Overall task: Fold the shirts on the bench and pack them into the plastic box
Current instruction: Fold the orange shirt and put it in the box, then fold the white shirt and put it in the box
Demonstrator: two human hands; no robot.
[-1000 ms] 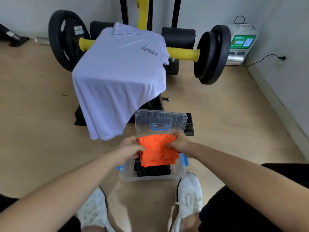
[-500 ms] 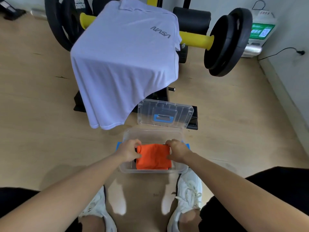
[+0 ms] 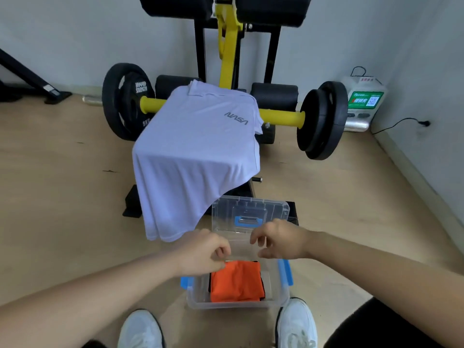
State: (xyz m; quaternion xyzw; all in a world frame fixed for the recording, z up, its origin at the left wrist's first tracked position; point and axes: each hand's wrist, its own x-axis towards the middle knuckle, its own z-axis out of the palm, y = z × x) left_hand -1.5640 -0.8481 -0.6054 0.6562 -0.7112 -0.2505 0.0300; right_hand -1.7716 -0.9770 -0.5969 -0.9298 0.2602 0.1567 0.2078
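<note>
A folded orange shirt lies inside the clear plastic box on the floor between my feet, on top of something black. The box's clear lid stands upright behind it, leaning on the bench. A white NASA shirt hangs unfolded over the bench, its hem reaching down near the box. My left hand hovers above the box's far left corner, fingers curled and empty. My right hand hovers above the far right side, fingers loosely apart and empty.
Black weight plates on a yellow bar flank the bench. A white device with a green label and a cable sit by the right wall. My white shoes stand beside the box on the wooden floor.
Both hands let go of the orange shirt, which now rests in the box, and rose above it. The head camera tilted up, showing more of the bench and wall.
</note>
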